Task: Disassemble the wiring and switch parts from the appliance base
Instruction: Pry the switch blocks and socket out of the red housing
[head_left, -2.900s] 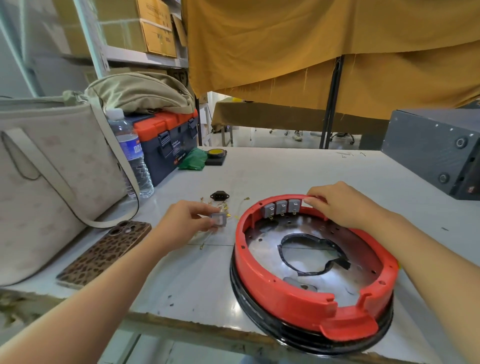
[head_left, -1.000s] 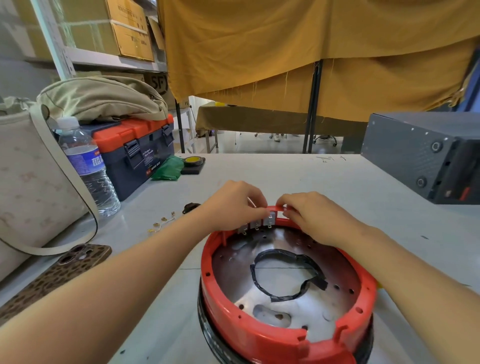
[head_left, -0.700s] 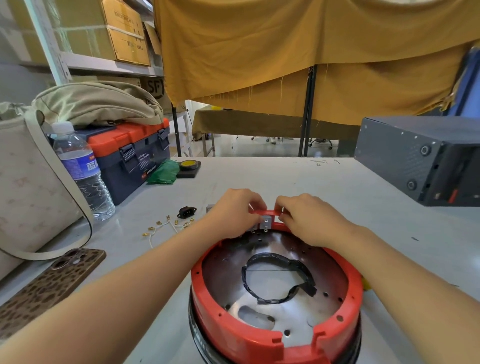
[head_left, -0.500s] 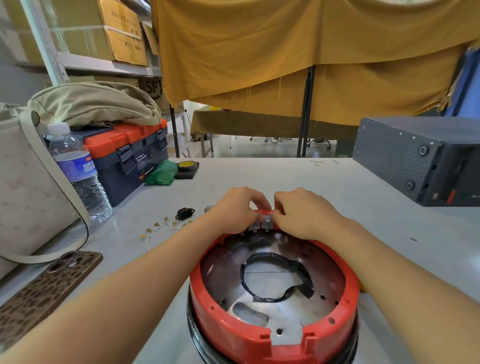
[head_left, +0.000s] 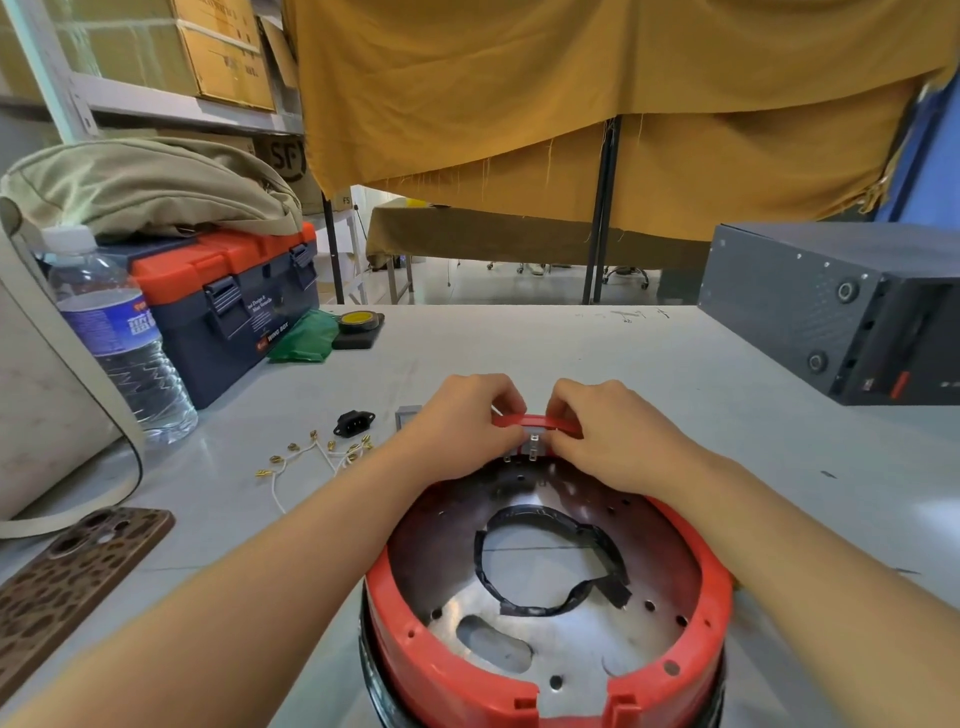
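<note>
The round appliance base (head_left: 431, 670) has a red plastic rim and a shiny metal floor with a black-edged cut-out. Small grey switches (head_left: 534, 442) sit in its far rim, their metal tabs pointing inward. My left hand (head_left: 462, 426) and my right hand (head_left: 608, 431) meet at that far rim, fingers curled over the red edge and pinching the switches from both sides. On the table to the left lie white wires with gold terminals (head_left: 311, 454), a black power socket (head_left: 353, 422) and a removed grey switch (head_left: 408, 417), half hidden by my left hand.
A phone in a spotted case (head_left: 67, 577) lies at the near left, beside a beige bag (head_left: 47, 395) and a water bottle (head_left: 119, 343). Behind stand a blue-and-orange toolbox (head_left: 234, 306), green cloth (head_left: 306, 338) and tape roll (head_left: 358, 319). A dark metal box (head_left: 831, 306) occupies the far right.
My left hand set a removed switch down on the table, then joined my right hand at the far rim. Both hands have closed in on the remaining switches.
</note>
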